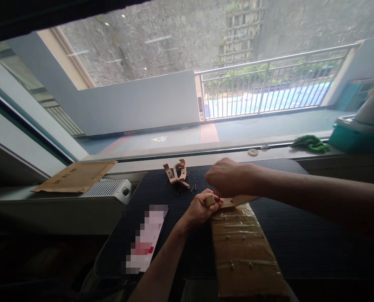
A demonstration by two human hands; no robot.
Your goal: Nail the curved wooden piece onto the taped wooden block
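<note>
Wood piece (pixel 237 201) — left hand (pixel 199 208), fingers closed around its block end, over taped cardboard (pixel 243 251). Right hand (pixel 226 177) just above — fingers curled, grip cannot be told.

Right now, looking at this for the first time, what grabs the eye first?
Both hands meet mid-table: the left hand grips a small wooden piece at the far end of a tape-wrapped cardboard block, the right hand curled shut just above it. Behind them lie loose wooden parts on the dark table.
</note>
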